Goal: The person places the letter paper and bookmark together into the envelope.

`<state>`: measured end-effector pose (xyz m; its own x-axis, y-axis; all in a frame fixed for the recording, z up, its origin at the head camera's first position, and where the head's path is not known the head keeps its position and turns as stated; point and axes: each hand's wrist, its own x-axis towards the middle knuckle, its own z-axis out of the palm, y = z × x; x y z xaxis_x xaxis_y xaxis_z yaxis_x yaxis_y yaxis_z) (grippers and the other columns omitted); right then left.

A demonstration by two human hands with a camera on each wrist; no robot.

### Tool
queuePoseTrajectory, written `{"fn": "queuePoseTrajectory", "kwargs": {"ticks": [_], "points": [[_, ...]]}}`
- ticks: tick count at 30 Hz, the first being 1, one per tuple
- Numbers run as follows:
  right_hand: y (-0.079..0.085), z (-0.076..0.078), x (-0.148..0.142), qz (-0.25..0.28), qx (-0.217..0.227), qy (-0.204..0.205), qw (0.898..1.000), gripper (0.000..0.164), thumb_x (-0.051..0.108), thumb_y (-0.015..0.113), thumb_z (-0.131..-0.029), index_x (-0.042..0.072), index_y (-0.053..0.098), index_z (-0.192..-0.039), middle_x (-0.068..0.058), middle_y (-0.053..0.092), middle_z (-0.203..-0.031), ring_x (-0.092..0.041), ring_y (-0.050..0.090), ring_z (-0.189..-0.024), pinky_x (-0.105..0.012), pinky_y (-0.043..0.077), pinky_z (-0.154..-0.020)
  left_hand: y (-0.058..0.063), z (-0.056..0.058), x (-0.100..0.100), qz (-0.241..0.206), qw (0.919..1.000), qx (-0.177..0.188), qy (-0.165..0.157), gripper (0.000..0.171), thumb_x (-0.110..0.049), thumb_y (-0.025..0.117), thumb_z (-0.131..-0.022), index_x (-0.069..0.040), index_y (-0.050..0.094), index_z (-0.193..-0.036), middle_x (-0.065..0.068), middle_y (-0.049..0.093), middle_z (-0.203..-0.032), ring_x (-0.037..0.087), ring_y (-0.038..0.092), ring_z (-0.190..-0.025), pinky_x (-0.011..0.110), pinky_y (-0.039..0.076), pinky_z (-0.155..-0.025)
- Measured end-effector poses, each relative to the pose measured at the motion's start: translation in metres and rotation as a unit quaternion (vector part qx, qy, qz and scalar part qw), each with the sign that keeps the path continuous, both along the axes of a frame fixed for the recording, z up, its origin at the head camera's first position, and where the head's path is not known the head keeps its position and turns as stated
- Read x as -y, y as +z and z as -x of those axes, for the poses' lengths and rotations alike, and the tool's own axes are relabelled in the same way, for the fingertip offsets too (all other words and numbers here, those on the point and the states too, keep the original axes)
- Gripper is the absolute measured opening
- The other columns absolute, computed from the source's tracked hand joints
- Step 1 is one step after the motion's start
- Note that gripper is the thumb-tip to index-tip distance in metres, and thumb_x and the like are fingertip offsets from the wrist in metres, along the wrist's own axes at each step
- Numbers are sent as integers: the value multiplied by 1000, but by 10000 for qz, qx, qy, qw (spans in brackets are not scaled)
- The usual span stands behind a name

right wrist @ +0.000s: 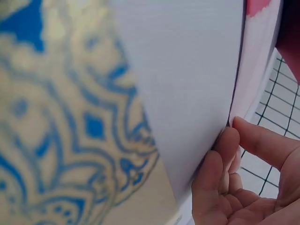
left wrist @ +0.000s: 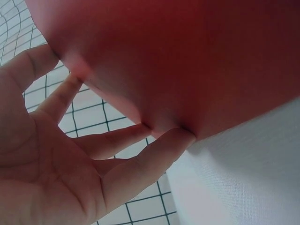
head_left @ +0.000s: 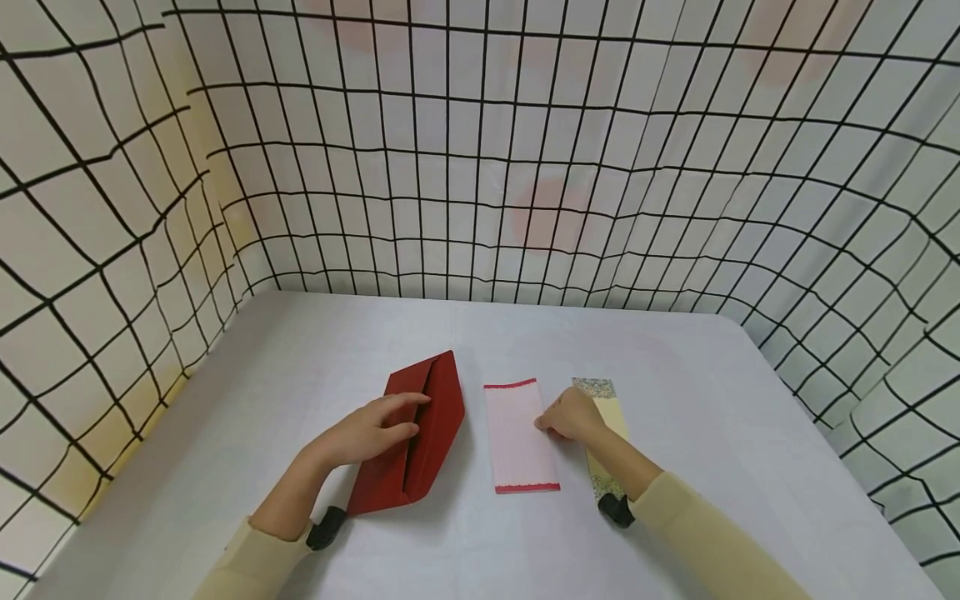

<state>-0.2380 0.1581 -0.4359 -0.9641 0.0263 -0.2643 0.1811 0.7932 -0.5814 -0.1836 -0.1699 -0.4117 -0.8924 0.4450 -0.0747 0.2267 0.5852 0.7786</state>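
Note:
A red envelope (head_left: 442, 433) with a long flap lies on the left of the table. My left hand (head_left: 375, 429) rests on it near the flap's slit, its spread fingertips and thumb pressing dents into the red paper (left wrist: 187, 70) in the left wrist view. Right of it lies a pale pink paper strip (head_left: 517, 437) with red bands at both short ends. My right hand (head_left: 572, 415) pinches its right edge between thumb and forefinger. Partly beneath my right wrist lies a yellow card (head_left: 611, 412) with patterned ends; its blue-and-gold design (right wrist: 93, 126) fills the left of the right wrist view.
A white cloth covers the table (head_left: 360, 333). Black wire grid (head_left: 450, 167) walls stand along the back and both sides. Black wrist straps (head_left: 326, 527) sit at the cuffs of the cream sleeves.

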Motion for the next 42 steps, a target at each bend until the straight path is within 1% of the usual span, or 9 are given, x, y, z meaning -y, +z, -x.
{"fn": "queuePoseTrajectory", "kwargs": {"ticks": [2, 6, 12, 16, 18, 23, 30, 36, 42], "points": [[1, 0, -1, 81, 71, -30, 9999, 23, 15, 77, -80, 2, 67, -64, -3, 59, -53, -13, 50, -51, -24, 38, -49, -1, 0, 0, 4, 10000, 10, 12, 44, -24, 56, -99, -20, 50, -141, 8, 46, -142, 33, 39, -132, 55, 37, -102], [2, 2, -5, 642, 382, -165, 9971, 17, 11, 76, -81, -3, 69, -74, -5, 62, -56, -12, 57, -52, -23, 43, -50, -2, -1, 0, 18, 10000, 51, 37, 44, -24, 57, -98, -20, 50, -142, 8, 46, -142, 33, 39, -132, 55, 37, -102], [2, 3, -16, 1652, 882, -322, 9818, 18, 9, 74, -83, -8, 69, -88, -8, 67, -64, -13, 64, -53, -24, 51, -53, -3, -2, -1, 30, 10000, 14, -3, 44, -24, 57, -98, -20, 50, -141, 8, 47, -141, 33, 39, -131, 56, 37, -102], [1, 3, -21, 2111, 995, -370, 9717, 20, 11, 74, -84, -6, 68, -93, -8, 67, -70, -12, 63, -56, -23, 53, -54, -2, -2, -1, 47, 10000, -3, 1, 43, -24, 58, -98, -19, 51, -141, 8, 48, -141, 33, 40, -132, 55, 36, -103], [2, 2, -24, 2365, 1029, -288, 9657, 21, 11, 74, -85, -6, 68, -95, -8, 65, -72, -12, 62, -57, -22, 52, -55, -2, -2, -1, 53, 10000, -15, 0, 43, -24, 58, -98, -19, 51, -141, 8, 48, -141, 33, 40, -132, 55, 36, -103], [7, 2, -32, 2962, 1040, 180, 9493, 24, 11, 71, -87, -8, 66, -101, -7, 63, -75, -11, 61, -61, -21, 52, -58, -3, -1, -1, 67, 10000, -27, 14, 43, -25, 58, -98, -20, 51, -141, 7, 48, -141, 33, 40, -132, 55, 36, -103], [12, -1, -37, 3406, 946, 489, 9341, 19, 11, 68, -91, -6, 64, -98, -7, 65, -78, -12, 62, -65, -21, 54, -61, -3, -1, -1, 103, 9999, -66, 12, 43, -25, 58, -98, -21, 51, -140, 7, 48, -141, 32, 41, -131, 54, 37, -102], [18, -5, -35, 3569, 822, 477, 9293, 11, 9, 66, -91, -2, 64, -91, -6, 63, -74, -11, 61, -61, -21, 54, -60, -1, -1, 0, 169, 9998, -73, 25, 43, -26, 58, -98, -22, 51, -140, 8, 48, -140, 32, 42, -130, 54, 38, -101], [34, -9, -31, 3745, 515, 431, 9248, 12, 10, 66, -92, -1, 65, -88, -6, 61, -73, -12, 59, -62, -23, 54, -62, 2, 0, 0, 156, 9998, -94, 7, 43, -25, 58, -98, -21, 51, -141, 9, 47, -140, 33, 41, -130, 55, 37, -102]]}}
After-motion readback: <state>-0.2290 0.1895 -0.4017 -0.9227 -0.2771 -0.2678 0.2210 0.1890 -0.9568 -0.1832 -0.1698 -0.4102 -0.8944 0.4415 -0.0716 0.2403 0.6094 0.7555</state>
